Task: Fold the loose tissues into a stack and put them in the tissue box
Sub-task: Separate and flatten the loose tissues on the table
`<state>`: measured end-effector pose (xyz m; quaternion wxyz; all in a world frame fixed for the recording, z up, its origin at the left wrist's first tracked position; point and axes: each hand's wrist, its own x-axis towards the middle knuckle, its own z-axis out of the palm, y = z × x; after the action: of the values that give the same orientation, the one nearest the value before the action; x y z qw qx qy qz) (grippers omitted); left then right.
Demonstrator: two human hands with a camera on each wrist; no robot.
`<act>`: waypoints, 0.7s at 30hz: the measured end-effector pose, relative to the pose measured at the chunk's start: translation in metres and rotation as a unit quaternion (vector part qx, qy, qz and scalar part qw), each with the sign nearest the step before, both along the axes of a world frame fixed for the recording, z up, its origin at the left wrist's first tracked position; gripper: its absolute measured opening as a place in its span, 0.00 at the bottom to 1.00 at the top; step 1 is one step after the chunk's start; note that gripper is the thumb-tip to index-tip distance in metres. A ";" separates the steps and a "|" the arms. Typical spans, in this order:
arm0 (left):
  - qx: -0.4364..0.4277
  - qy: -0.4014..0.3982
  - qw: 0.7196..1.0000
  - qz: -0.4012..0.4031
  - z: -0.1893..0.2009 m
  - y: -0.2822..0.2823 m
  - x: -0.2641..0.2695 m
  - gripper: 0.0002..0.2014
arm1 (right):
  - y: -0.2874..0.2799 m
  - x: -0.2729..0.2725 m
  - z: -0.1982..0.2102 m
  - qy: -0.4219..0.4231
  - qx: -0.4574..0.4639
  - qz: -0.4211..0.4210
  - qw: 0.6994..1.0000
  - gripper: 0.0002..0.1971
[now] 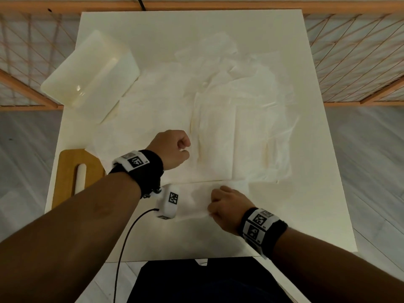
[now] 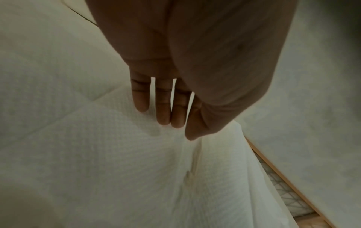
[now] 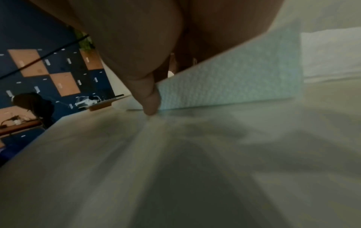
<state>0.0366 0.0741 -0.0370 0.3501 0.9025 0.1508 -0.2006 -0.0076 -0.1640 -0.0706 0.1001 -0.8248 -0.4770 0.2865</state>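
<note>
Right hand: I am watching the right hand (image 1: 227, 207) pinching a folded tissue (image 1: 196, 202) at its near corner, thumb (image 3: 150, 98) clamped on the edge, likely to keep the fold aligned.
Left hand: the left hand (image 1: 172, 147), ahead of the right, is hovering over the loose tissues (image 1: 236, 119); its fingers (image 2: 162, 108) are hanging loosely bent, gripping nothing, probably reaching for the next sheet.
Box: one tissue box (image 1: 91, 68) is lying far left of both hands, overturned as I judge it.
Lid: one wooden slotted lid (image 1: 74, 173) is waiting left of the left wrist.
Count: one folded tissue; loose sheets overlapping, so I cannot count them.
</note>
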 end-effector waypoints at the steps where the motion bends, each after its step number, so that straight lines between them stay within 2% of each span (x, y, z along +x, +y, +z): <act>1: 0.001 0.002 1.000 -0.008 -0.001 -0.004 0.001 0.08 | 0.002 0.000 0.003 0.026 -0.043 0.007 0.999 0.09; 2: 0.000 0.002 1.000 -0.010 -0.001 -0.008 0.002 0.09 | 0.003 0.001 0.005 0.050 -0.090 0.026 0.994 0.14; 4: -0.008 0.004 1.000 0.000 0.000 -0.018 0.005 0.11 | 0.003 0.001 0.011 0.075 -0.124 0.037 0.989 0.17; 6: -0.023 0.016 0.999 0.023 0.000 -0.029 0.006 0.14 | 0.001 0.001 0.013 0.088 -0.120 0.026 0.989 0.19; 9: -0.023 0.049 0.997 0.061 -0.003 -0.047 0.009 0.24 | -0.004 0.002 0.019 0.109 -0.126 0.013 0.986 0.26; 12: -0.027 0.074 0.988 0.136 -0.001 -0.060 0.014 0.32 | -0.012 0.007 0.025 0.144 -0.063 -0.072 0.985 0.23; 15: -0.063 0.091 0.977 0.180 -0.004 -0.064 0.022 0.24 | -0.024 0.024 0.026 0.108 0.013 -0.186 0.976 0.16; 18: -0.091 0.085 0.975 0.182 -0.007 -0.066 0.027 0.15 | -0.031 0.041 0.025 0.059 0.013 -0.218 0.974 0.15; 21: -0.129 0.058 0.970 0.196 -0.005 -0.068 0.029 0.16 | -0.035 0.054 0.020 0.030 0.047 -0.274 0.960 0.15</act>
<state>0.0659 0.0064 -0.0418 0.4870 0.7892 0.3174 -0.1983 0.0465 -0.1987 -0.0507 0.2279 -0.9092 -0.2431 0.2497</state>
